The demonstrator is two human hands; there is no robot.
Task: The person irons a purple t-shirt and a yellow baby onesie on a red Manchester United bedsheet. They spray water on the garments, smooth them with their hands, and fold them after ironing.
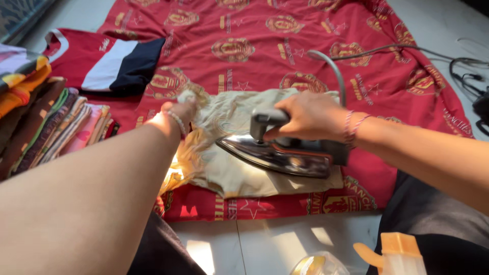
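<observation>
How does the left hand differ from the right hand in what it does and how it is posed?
The left hand pinches the beige cloth at its far edge; the right hand is closed around the handle of the iron. The left hand reaches farther away; the right hand sits over the cloth's middle. Both wear a wrist bracelet.

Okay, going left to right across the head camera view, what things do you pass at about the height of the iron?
Stack of folded clothes → left hand pinching the beige garment → iron gripped by the right hand → red patterned sheet → dark cables on the floor at the far right.
</observation>
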